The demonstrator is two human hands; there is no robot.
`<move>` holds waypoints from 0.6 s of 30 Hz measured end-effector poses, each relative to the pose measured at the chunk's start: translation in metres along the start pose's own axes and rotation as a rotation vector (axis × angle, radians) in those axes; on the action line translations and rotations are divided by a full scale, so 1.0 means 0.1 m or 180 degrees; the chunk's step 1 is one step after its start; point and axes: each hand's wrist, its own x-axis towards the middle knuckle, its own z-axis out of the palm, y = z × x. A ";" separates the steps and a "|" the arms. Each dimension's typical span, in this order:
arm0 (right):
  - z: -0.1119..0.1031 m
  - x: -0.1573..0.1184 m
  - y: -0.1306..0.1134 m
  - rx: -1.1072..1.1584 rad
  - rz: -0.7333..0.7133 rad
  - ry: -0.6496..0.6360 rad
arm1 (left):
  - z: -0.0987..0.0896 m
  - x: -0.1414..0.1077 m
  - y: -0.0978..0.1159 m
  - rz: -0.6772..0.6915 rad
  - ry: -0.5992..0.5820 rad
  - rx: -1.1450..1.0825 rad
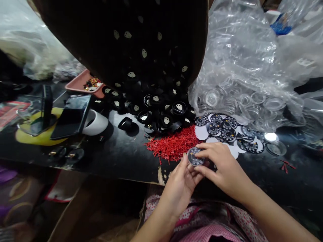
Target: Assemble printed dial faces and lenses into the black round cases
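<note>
Near the table's front edge my left hand (180, 183) holds a small round black gauge dial (195, 156) between thumb and fingers. The dial has white markings and a clear rim that looks like a plastic cover. My right hand (218, 164) grips the same dial from the other side, with its fingertips on the face and edge. Just behind my hands lies a heap of thin red pointers (174, 145). To its right spreads a pile of loose dial discs (228, 129), some black face up, others white side up.
Black round housings (161, 114) spill from a large dark container (151, 40) at the back. A plastic bag of clear covers (237, 97) lies back right. At left are a phone (72, 116) leaning on a white ring (96, 122), and a pink tray (78, 82) of small parts.
</note>
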 end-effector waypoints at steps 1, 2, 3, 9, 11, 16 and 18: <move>0.03 -0.02 -0.03 -0.0072 -0.0094 -0.0015 | 0.00 0.00 0.00 0.0041 -0.0017 0.0066; 0.04 -0.02 -0.05 -0.0083 -0.0188 -0.0011 | -0.01 -0.01 -0.01 0.0113 -0.0040 0.0172; 0.04 -0.01 -0.06 -0.0015 -0.0223 0.0020 | -0.02 -0.01 -0.02 0.0218 -0.0066 0.0303; 0.00 0.14 -0.11 0.0254 0.0618 0.0265 | -0.05 -0.10 -0.12 0.0969 -0.0114 0.1642; 0.05 0.17 -0.14 -0.0117 0.0550 0.0310 | -0.03 -0.11 -0.14 0.1075 -0.0181 0.1942; 0.19 0.18 -0.18 -0.0136 0.0338 0.0721 | 0.04 -0.09 -0.11 0.1222 -0.0200 0.2143; 0.20 0.18 -0.19 0.0095 0.0323 0.0553 | -0.06 -0.14 -0.06 0.1163 -0.0131 0.2195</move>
